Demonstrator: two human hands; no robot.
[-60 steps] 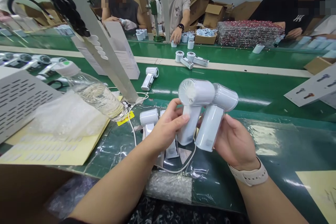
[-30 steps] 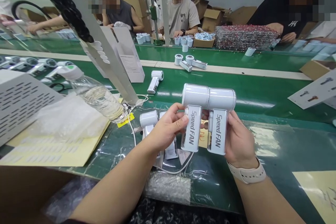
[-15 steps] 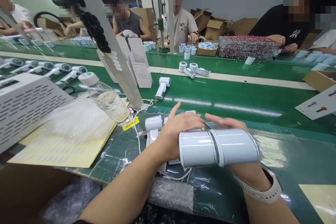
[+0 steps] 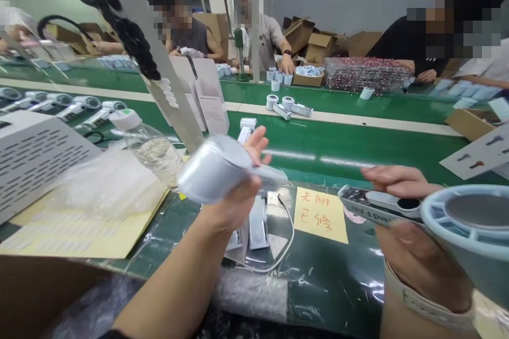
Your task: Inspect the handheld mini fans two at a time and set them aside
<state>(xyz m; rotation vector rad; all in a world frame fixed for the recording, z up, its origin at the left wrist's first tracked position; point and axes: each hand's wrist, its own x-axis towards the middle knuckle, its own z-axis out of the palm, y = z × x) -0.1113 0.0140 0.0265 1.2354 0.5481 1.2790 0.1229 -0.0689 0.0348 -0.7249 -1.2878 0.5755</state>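
Observation:
My left hand [image 4: 234, 196] grips a white handheld fan [image 4: 217, 168] and lifts it, head toward me and to the left, blurred by motion. My right hand [image 4: 413, 243] holds a second white fan [image 4: 445, 217] at the right, its round grille close to the camera and its handle pointing left. Below them, on the green bench, lie a yellow note [image 4: 320, 214] with red writing, a white cable [image 4: 278, 254] and more fan parts [image 4: 256, 225].
A tilted water bottle [image 4: 147, 143], a plastic bag and yellow sheets lie at the left by a perforated white box [image 4: 35, 159]. Loose fans sit on the green conveyor [image 4: 358, 143]. Several people work on the far side among cardboard boxes.
The two fans, held side by side in front of me, have been pulled apart. My left hand swung its fan left and up; my right brought its fan close to the camera.

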